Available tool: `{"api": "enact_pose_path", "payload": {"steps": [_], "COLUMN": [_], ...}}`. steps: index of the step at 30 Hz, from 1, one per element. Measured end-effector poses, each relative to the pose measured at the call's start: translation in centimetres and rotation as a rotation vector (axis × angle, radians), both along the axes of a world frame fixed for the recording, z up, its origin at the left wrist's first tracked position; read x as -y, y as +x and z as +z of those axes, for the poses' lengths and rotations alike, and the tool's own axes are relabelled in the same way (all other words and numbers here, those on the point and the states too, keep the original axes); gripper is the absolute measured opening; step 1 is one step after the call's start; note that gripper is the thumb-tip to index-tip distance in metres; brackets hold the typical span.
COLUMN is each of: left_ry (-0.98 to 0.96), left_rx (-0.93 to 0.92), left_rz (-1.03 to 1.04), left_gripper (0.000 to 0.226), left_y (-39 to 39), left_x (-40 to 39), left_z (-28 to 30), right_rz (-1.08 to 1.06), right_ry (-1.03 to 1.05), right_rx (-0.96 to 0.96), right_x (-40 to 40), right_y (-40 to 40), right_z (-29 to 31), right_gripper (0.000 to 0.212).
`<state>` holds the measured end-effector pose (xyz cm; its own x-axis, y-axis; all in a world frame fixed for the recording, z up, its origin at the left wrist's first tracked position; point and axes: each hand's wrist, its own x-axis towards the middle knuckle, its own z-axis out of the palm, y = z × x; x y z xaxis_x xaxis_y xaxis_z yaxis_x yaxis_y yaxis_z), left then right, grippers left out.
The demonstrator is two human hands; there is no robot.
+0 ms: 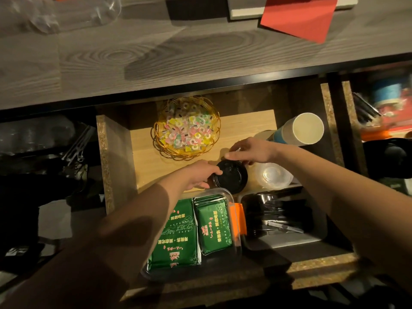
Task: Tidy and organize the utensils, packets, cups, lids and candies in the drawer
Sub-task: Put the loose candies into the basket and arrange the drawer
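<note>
A gold wire basket of pastel wrapped candies (186, 128) sat far of the round black plastic lids (229, 176), clear cups (273, 176) just right. The left hand (198, 175) and right hand (249, 151) gripped the lids' rim, in the wooden drawer (142, 139) under the grey worktop (111, 59).

both your hands on the black lids in the open drawer

your left hand (196, 175) grips the black lids (229, 177) at their left edge, your right hand (249, 151) pinches the far rim. the candy basket (186, 128) sits behind, clear cups (273, 176) just right, green packets (194, 228) in a clear tray (238, 241) nearest you, paper cups (301, 130) lying far right.
</note>
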<state>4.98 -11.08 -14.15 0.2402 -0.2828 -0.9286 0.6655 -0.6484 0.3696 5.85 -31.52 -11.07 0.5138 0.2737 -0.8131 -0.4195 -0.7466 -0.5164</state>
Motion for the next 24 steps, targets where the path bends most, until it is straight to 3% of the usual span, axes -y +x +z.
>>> {"api": "enact_pose_path", "payload": {"steps": [4, 8, 10, 13, 15, 19, 22, 24], "left_ry": [-0.053, -0.056, -0.044, 0.012, 0.093, 0.273, 0.394, 0.431], "left_rx": [-0.041, -0.010, 0.001, 0.078, 0.092, -0.004, 0.139, 0.355], "left_rz": [-0.001, -0.031, -0.044, -0.046, -0.051, -0.188, 0.039, 0.299], "left_gripper": [0.035, 0.030, 0.040, 0.016, 0.006, 0.024, 0.020, 0.035], "left_y": [-0.2, -0.6, -0.4, 0.7, 1.7, 3.2, 4.9, 5.9], "left_x": [1.2, 2.0, 1.7, 0.0, -2.1, -7.4, -9.9, -10.9], "left_z": [0.3, 0.5, 0.5, 0.7, 0.7, 1.1, 1.0, 0.5], "right_rz": [0.205, 0.302, 0.313, 0.154, 0.036, -0.311, -0.424, -0.481], "right_ry": [-0.080, -0.184, -0.192, -0.071, -0.048, -0.089, -0.118, -0.085], "right_rx": [-0.022, 0.024, 0.029, -0.025, 0.078, 0.311, 0.316, 0.292], "right_x": [0.9, 0.8, 0.6, 0.5, 0.2, -1.3, -2.9, -4.0], "right_y": [0.1, 0.0, 0.0, 0.6, 1.2, 2.9, 4.5, 5.5], "right_z": [-0.3, -0.5, -0.3, 0.4, 0.8, 0.5, -0.3, -0.9], "right_gripper": [0.053, 0.054, 0.057, 0.064, 0.056, 0.038, 0.047, 0.046]}}
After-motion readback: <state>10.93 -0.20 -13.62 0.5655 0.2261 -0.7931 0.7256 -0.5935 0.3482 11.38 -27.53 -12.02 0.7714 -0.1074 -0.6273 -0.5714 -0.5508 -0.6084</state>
